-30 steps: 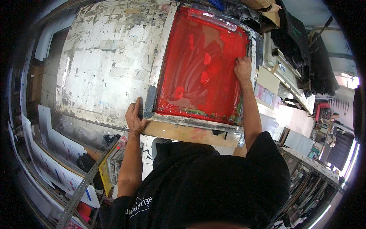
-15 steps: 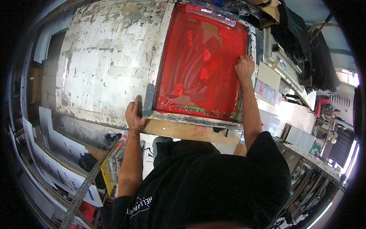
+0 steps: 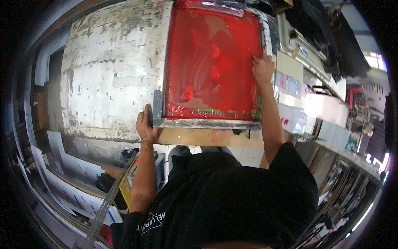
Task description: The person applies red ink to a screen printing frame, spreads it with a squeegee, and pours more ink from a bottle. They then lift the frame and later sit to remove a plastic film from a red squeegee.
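A screen printing frame [image 3: 267, 31] lies on the worktable, its mesh area [image 3: 211, 66] coated with wet red ink and streaked with smears. Dark grey tape [image 3: 157, 107] covers its near left corner. My left hand [image 3: 146, 126] rests at the table's near edge, index finger stretched out beside that taped corner. On the frame's right side lies my right hand [image 3: 263, 71], its fingers bent over the rim. Whether the right thumb closes underneath is hidden.
A worn white printing board [image 3: 107, 70] spreads to the left, stained with paint. Along the near side runs a wooden strip [image 3: 207, 137]. A perforated metal rail [image 3: 101, 213] and leaning white panels [image 3: 78, 166] stand lower left; a rack of frames [image 3: 340, 182] stands at right.
The view has shifted a little, so frame and board sit slightly higher and further left. My right hand's fingers have changed posture on the rim; my left hand stays in nearly the same place.
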Tool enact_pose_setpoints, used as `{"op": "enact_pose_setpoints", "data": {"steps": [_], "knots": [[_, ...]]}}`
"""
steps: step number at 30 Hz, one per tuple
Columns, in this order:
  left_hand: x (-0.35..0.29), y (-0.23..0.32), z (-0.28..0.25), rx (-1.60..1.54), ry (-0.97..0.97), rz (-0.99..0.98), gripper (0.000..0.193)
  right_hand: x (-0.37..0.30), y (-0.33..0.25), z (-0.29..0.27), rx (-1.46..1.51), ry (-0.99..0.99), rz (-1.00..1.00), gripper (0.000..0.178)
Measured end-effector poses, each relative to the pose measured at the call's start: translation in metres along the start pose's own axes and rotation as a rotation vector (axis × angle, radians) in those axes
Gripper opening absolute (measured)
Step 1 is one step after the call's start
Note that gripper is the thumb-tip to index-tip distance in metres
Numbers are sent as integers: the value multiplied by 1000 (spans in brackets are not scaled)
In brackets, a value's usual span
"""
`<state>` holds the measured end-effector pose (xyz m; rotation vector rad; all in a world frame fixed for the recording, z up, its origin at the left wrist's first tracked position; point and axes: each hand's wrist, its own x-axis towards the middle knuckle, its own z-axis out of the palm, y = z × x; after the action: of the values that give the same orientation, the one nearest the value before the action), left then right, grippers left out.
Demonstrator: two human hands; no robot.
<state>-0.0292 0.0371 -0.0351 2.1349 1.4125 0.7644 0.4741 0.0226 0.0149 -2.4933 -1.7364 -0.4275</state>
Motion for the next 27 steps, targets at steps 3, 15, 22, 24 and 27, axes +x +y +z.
{"op": "enact_pose_setpoints", "data": {"steps": [3,15,22,24,27], "knots": [[-2,-1,-2,29,-39,6,87,-1,0,-9,21,-29,7,26],[-13,-9,8,129,-19,174,74,-90,-44,-38,1658,315,775,29],[-10,-21,14,114,19,219,66,-233,-88,-130,1877,661,825,17],[-9,-23,16,111,8,228,67,-286,-86,-124,1958,609,816,47],[-9,-20,14,125,17,219,69,-356,-116,-149,1829,812,935,23]]}}
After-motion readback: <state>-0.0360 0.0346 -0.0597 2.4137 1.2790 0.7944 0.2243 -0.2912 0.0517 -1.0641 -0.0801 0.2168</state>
